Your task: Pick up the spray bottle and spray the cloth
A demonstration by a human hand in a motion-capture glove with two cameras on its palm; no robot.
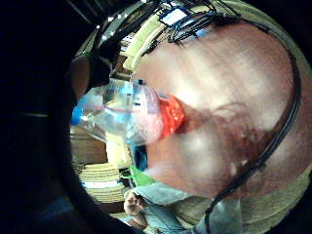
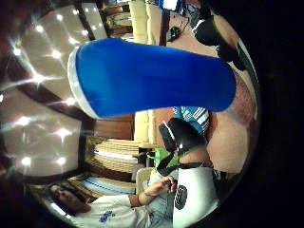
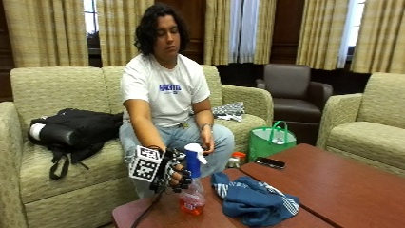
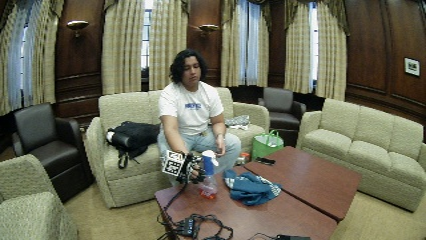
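Blue plastic forms the head of the spray bottle (image 3: 193, 183), with a white nozzle on top, a clear body below and an orange-red base; it stands upright near the edge of the reddish wooden table (image 3: 342, 190), and whether the base rests on the wood or hangs just above it cannot be told from the outside view. The gloved right hand (image 3: 179, 176) has its fingers curled round the bottle's neck and upper body, just beneath the blue head; the thumb side palm view is largely filled by that blue part (image 2: 152, 78), and the little finger side palm view looks down the clear body to the orange-red base (image 1: 170, 114), so the bottle runs along the palm. The cloth (image 3: 253, 199), blue with pale stripes, lies crumpled on the table just beside the bottle, on the side away from the hand; the two look close but apart.

Judging by the clear body, the bottle seems lightly filled, so it should lift easily; the plastic looks smooth and somewhat yielding, so a squeeze low on the body could dent it or let it slip. The neck under the head seems the better hold, since it is narrower and puts a finger near the trigger; the nozzle would then need turning toward the cloth. The person's bare hand (image 3: 207, 144) rests by the knee, touching nothing on the table.
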